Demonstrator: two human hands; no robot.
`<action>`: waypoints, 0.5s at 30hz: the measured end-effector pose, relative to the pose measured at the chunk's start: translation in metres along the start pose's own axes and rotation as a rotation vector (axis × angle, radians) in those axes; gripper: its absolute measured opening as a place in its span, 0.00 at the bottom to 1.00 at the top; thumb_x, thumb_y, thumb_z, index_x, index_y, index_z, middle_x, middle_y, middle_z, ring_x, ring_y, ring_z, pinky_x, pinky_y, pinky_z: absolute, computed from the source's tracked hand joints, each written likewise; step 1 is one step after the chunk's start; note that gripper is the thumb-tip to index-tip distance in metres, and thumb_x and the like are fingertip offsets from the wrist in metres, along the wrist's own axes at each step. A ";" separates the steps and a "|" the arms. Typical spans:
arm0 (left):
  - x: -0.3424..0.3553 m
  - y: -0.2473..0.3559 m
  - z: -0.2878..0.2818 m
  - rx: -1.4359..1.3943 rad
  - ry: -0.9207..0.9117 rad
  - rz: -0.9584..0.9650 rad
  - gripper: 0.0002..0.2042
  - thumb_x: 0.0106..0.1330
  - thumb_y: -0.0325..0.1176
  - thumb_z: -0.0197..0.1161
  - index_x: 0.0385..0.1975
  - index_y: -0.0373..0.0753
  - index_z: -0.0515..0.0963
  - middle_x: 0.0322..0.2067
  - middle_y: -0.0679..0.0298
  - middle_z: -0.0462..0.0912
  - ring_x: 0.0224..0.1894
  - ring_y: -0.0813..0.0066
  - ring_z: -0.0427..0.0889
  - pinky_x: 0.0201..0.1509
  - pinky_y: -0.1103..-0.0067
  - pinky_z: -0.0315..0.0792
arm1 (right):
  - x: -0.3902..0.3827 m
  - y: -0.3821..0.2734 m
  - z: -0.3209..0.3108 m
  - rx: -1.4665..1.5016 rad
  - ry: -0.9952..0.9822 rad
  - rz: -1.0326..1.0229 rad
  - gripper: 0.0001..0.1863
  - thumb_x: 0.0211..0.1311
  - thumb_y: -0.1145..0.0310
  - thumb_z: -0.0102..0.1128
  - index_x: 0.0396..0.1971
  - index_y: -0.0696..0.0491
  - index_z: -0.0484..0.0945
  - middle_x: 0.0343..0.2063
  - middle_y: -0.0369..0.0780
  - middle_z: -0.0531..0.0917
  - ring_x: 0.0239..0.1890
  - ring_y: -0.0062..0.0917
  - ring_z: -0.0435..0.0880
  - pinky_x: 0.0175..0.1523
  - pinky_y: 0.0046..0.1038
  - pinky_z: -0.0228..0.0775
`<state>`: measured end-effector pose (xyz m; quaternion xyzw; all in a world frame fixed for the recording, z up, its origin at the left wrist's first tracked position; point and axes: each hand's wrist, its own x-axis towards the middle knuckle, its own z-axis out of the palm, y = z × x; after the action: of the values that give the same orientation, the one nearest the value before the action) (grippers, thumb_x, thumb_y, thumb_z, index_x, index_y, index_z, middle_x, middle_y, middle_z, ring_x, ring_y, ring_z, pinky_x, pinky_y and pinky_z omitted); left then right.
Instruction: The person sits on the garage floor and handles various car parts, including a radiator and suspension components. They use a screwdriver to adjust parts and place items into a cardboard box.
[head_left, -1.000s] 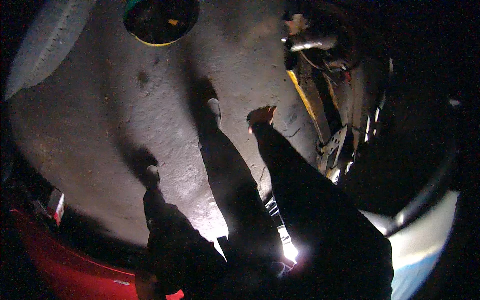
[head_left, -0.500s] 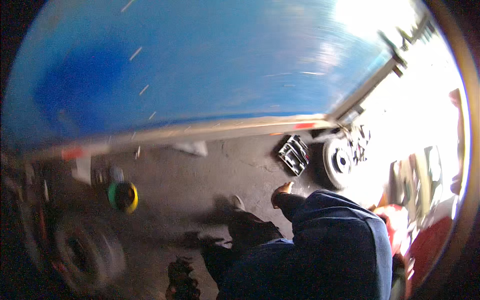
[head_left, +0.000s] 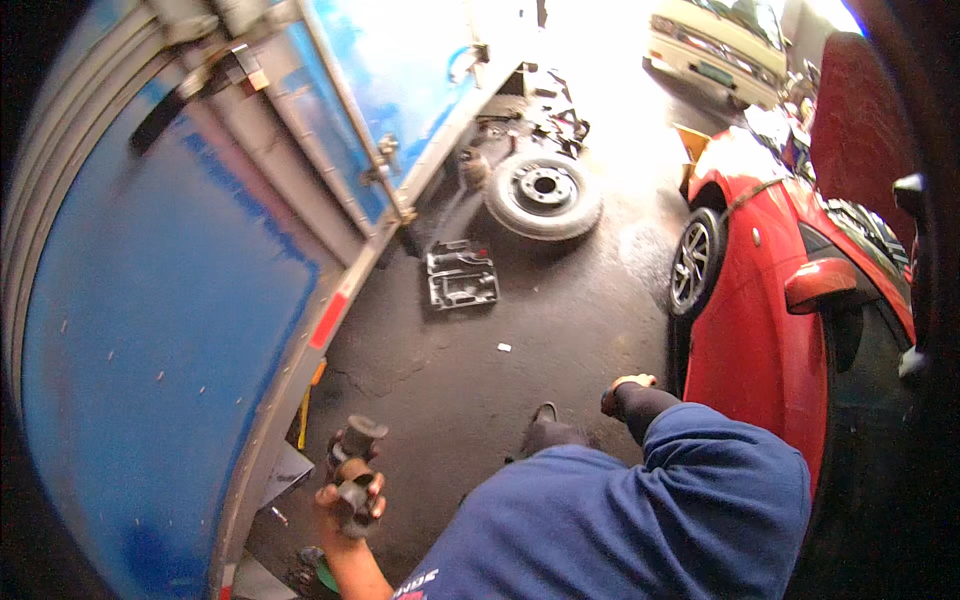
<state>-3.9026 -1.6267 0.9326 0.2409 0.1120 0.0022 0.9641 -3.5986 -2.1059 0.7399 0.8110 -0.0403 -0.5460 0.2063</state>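
My left hand, at the lower left, is closed around a dull, worn metal part. The piece has several rounded, cylinder-like sections in a row, and its far end points away from me. Its exact kind is not clear. My right hand hangs low beside my body, below a dark sleeve, between me and the red car. Its fingers look loosely stretched, and nothing shows in them.
The blue box-bodied truck stands along the left. An open tool case lies on the floor ahead, near a wheel. A red car with a raised hood flanks me on the right. Farther off is a pale vehicle.
My view has swung right, bringing the red car and pale vehicle into sight. The truck has shifted left in the picture. My left hand with the metal part now shows clearly.
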 end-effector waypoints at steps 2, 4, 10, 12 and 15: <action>0.075 -0.027 0.032 -0.001 -0.090 -0.109 0.37 0.69 0.49 0.71 0.72 0.39 0.64 0.61 0.52 0.76 0.52 0.53 0.77 0.37 0.62 0.83 | 0.024 0.056 0.003 0.115 -0.136 0.049 0.33 0.69 0.44 0.64 0.73 0.35 0.78 0.74 0.36 0.78 0.78 0.41 0.73 0.77 0.59 0.58; 0.138 -0.058 0.064 -0.036 -0.105 -0.216 0.38 0.68 0.47 0.72 0.74 0.41 0.63 0.62 0.51 0.75 0.51 0.53 0.77 0.37 0.62 0.83 | 0.050 0.104 0.003 0.215 -0.233 0.079 0.36 0.66 0.42 0.65 0.74 0.35 0.77 0.75 0.36 0.77 0.78 0.40 0.72 0.77 0.57 0.59; 0.292 -0.118 0.130 -0.100 -0.136 -0.481 0.44 0.65 0.41 0.74 0.81 0.47 0.57 0.63 0.49 0.74 0.50 0.53 0.79 0.37 0.62 0.85 | 0.083 0.196 -0.057 0.483 -0.357 0.134 0.44 0.59 0.36 0.68 0.75 0.35 0.75 0.78 0.36 0.73 0.79 0.38 0.71 0.77 0.50 0.63; 0.348 -0.130 0.149 -0.052 -0.175 -0.518 0.47 0.64 0.40 0.74 0.83 0.49 0.56 0.63 0.49 0.74 0.50 0.52 0.79 0.38 0.62 0.86 | 0.095 0.215 -0.089 0.564 -0.360 0.140 0.46 0.57 0.34 0.69 0.76 0.35 0.74 0.79 0.35 0.72 0.79 0.38 0.71 0.77 0.47 0.64; 0.436 -0.146 0.176 0.035 -0.261 -0.590 0.46 0.65 0.41 0.74 0.82 0.50 0.56 0.62 0.48 0.75 0.48 0.53 0.80 0.36 0.64 0.85 | 0.131 0.231 -0.127 0.660 -0.353 0.110 0.49 0.51 0.32 0.74 0.73 0.38 0.77 0.75 0.38 0.75 0.74 0.38 0.75 0.73 0.44 0.70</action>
<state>-3.4464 -1.8120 0.9220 0.2129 0.0525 -0.3104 0.9250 -3.3949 -2.3171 0.7542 0.7238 -0.2926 -0.6231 -0.0470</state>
